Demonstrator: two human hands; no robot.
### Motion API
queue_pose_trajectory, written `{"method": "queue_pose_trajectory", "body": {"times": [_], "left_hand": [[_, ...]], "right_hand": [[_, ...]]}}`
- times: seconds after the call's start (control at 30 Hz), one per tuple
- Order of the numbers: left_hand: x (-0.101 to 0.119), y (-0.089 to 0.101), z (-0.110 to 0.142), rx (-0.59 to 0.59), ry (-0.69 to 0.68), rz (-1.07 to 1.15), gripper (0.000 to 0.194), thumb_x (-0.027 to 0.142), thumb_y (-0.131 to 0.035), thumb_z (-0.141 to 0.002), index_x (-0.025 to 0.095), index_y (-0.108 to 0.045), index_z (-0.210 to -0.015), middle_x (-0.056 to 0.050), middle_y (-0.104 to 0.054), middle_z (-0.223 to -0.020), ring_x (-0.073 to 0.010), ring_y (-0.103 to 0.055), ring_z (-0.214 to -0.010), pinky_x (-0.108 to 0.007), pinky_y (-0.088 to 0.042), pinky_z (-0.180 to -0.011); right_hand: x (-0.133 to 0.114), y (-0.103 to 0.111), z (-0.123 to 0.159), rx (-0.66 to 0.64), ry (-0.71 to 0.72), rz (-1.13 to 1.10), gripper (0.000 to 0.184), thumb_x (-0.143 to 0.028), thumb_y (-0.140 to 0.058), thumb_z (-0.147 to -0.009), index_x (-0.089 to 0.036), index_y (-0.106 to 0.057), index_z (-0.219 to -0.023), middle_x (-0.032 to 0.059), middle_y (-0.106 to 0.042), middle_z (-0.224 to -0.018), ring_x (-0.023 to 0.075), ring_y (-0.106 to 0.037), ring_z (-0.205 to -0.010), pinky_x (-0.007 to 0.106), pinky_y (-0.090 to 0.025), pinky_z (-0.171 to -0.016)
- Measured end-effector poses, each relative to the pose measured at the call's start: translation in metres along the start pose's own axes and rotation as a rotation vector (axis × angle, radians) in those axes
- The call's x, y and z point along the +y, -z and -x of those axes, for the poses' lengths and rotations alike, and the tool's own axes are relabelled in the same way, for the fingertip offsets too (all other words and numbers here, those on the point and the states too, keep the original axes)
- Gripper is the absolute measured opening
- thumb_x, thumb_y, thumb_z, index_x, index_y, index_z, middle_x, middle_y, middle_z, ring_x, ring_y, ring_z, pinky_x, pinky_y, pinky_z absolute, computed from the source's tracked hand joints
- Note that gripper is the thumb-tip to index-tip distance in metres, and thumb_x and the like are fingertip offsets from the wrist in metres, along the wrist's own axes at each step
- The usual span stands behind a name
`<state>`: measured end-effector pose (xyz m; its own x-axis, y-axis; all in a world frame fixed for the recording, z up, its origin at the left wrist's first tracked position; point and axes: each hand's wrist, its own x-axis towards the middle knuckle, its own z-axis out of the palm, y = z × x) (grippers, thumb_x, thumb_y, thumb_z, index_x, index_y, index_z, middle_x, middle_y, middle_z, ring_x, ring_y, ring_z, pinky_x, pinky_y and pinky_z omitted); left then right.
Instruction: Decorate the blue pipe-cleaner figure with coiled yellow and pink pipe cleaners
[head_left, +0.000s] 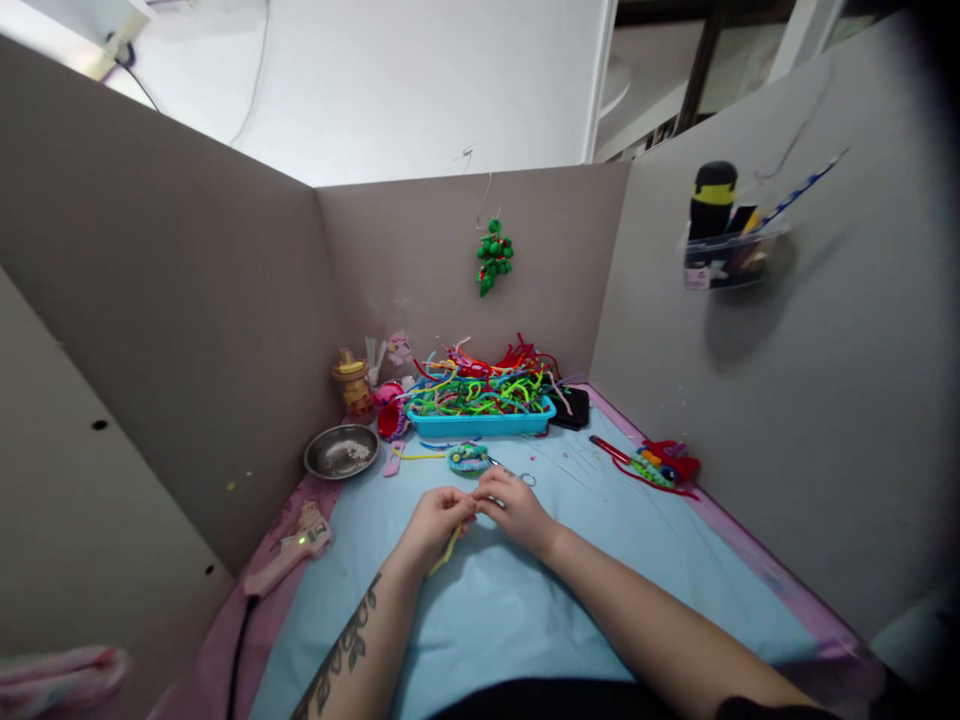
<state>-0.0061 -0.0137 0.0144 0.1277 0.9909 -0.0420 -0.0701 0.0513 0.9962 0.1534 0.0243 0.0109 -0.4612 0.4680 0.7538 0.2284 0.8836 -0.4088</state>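
My left hand is closed in a pinch over the middle of the table, with a yellow pipe cleaner hanging out below its fingers. Fingertip to fingertip with it, my right hand is also closed; what lies between its thumb and fingers is too small to make out. Just beyond the hands lies a blue-green oval piece made of fuzzy stems. Scissors rest beside it, partly covered by my right hand. Another yellow pipe cleaner stretches out to the left of the oval piece.
At the back stands a blue tray heaped with colourful pipe cleaners. A metal bowl and a pink glue gun with a cord are on the left. Colourful fuzzy pieces lie right. Grey panels enclose three sides.
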Motion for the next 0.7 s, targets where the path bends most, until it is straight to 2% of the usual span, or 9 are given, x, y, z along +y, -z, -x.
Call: {"method": "queue_pose_trajectory", "body": {"times": [0.13, 0.23, 0.33, 0.47, 0.7], "left_hand": [[0.0022, -0.0023, 0.0025, -0.073, -0.038, 0.002, 0.031, 0.042, -0.066, -0.068, 0.012, -0.06, -0.068, 0.003, -0.054, -0.055, -0.0057, -0.041, -0.045, -0.02, -0.03, -0.047], [0.0017, -0.0051, 0.0035, -0.047, -0.081, -0.019, 0.03, 0.042, -0.062, -0.072, 0.012, -0.06, -0.071, 0.004, -0.051, -0.055, -0.0054, -0.039, -0.045, -0.019, -0.029, -0.046], [0.0012, -0.0078, 0.0037, -0.009, -0.119, -0.055, 0.03, 0.041, -0.058, -0.074, 0.012, -0.06, -0.071, 0.004, -0.049, -0.054, -0.0055, -0.037, -0.044, -0.019, -0.026, -0.044], [0.0018, -0.0091, 0.0036, -0.02, -0.159, -0.082, 0.03, 0.041, -0.057, -0.075, 0.012, -0.059, -0.071, 0.005, -0.048, -0.053, -0.0057, -0.036, -0.044, -0.019, -0.026, -0.044], [0.0005, -0.0073, 0.0006, 0.01, -0.174, -0.105, 0.029, 0.041, -0.058, -0.076, 0.012, -0.059, -0.07, 0.005, -0.046, -0.05, -0.0065, -0.036, -0.045, -0.02, -0.026, -0.046]], "right_hand": [[0.0004, 0.0036, -0.001, 0.032, -0.098, -0.171, 0.014, -0.031, -0.061, -0.081, -0.018, -0.067, -0.079, 0.0039, -0.056, -0.077, 0.0137, -0.055, -0.069, 0.026, -0.046, -0.062], [-0.0013, 0.0047, -0.0017, 0.06, -0.119, -0.205, 0.015, -0.032, -0.062, -0.08, -0.019, -0.067, -0.077, 0.003, -0.055, -0.074, 0.0126, -0.054, -0.065, 0.025, -0.045, -0.058], [-0.0037, 0.0047, -0.0024, 0.07, -0.11, -0.178, 0.015, -0.031, -0.061, -0.08, -0.019, -0.068, -0.075, 0.0031, -0.055, -0.073, 0.0131, -0.054, -0.065, 0.026, -0.046, -0.059], [-0.0065, 0.0045, -0.0028, 0.089, -0.062, -0.139, 0.015, -0.03, -0.06, -0.081, -0.018, -0.068, -0.076, 0.0042, -0.055, -0.074, 0.0147, -0.055, -0.07, 0.027, -0.047, -0.063], [-0.0067, 0.0035, -0.0023, 0.108, -0.034, -0.122, 0.012, -0.025, -0.059, -0.081, -0.019, -0.068, -0.077, 0.0041, -0.055, -0.074, 0.0153, -0.055, -0.073, 0.029, -0.048, -0.066]]}}
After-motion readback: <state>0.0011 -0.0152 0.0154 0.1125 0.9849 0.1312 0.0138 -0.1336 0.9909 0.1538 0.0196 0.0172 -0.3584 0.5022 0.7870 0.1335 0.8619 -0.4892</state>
